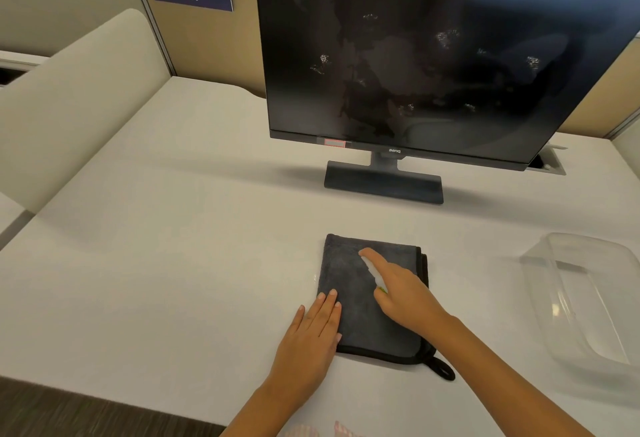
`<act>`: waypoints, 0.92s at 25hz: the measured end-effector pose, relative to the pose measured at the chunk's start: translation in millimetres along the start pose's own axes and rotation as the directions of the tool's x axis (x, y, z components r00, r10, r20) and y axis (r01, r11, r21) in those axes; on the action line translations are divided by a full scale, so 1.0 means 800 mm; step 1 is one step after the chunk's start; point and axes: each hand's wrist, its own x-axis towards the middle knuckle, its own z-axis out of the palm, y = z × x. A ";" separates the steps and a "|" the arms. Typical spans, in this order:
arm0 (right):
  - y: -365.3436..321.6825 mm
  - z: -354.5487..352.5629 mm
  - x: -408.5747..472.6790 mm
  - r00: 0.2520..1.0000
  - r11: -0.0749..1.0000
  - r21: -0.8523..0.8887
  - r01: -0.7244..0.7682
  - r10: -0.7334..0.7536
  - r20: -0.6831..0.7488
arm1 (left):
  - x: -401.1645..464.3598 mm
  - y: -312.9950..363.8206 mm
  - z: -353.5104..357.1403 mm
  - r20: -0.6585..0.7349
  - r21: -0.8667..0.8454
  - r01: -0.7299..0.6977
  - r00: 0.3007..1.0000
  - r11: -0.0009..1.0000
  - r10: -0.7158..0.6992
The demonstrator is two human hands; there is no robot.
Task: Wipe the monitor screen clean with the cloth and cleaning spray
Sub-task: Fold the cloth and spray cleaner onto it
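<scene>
Smooth white desk (173, 263) | folded plush cloth (349, 274) | smudged glossy monitor (433, 49)

Your cloth, spray and smudged monitor, all on the desk.

Your dark grey cloth (367, 301) lies folded flat on the white desk, in front of the monitor's stand, with a black stitched edge and a small hanging loop at its near right corner. Your small white spray bottle (372, 272) is above the cloth, tilted with its nozzle end pointing away from you and to the left; only its upper part and a bit of green show. Your monitor (433, 56) stands upright behind the cloth on a dark rectangular base, its black screen switched off and marked with whitish smudges and speckled spots across the middle.
</scene>
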 end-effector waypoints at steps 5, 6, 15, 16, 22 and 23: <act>0.004 -0.001 -0.010 1.000 1.000 -0.019 -0.002 0.002 0.010 | -0.001 0.001 0.001 -0.037 0.006 -0.010 0.999 1.000 0.010; 0.005 -0.005 -0.008 1.000 1.000 0.002 -0.009 0.009 -0.027 | 0.000 0.000 0.001 -0.034 -0.005 -0.010 0.999 1.000 0.009; 0.000 -0.022 0.032 0.993 0.996 0.025 -0.088 0.089 -0.072 | 0.000 0.001 0.008 -0.023 -0.036 0.011 1.000 0.999 -0.012; -0.005 -0.019 0.034 0.995 0.997 0.035 -0.063 0.066 -0.069 | 0.001 0.001 0.010 -0.026 -0.032 0.011 1.000 0.999 -0.012; -0.020 -0.013 0.041 0.999 0.999 -0.033 0.016 -0.017 -0.027 | 0.002 0.000 0.016 -0.046 -0.016 -0.002 0.999 1.000 0.001; -0.023 -0.013 0.041 0.999 0.999 -0.029 0.013 -0.013 -0.032 | 0.000 -0.001 0.014 -0.040 -0.026 0.008 0.999 1.000 -0.009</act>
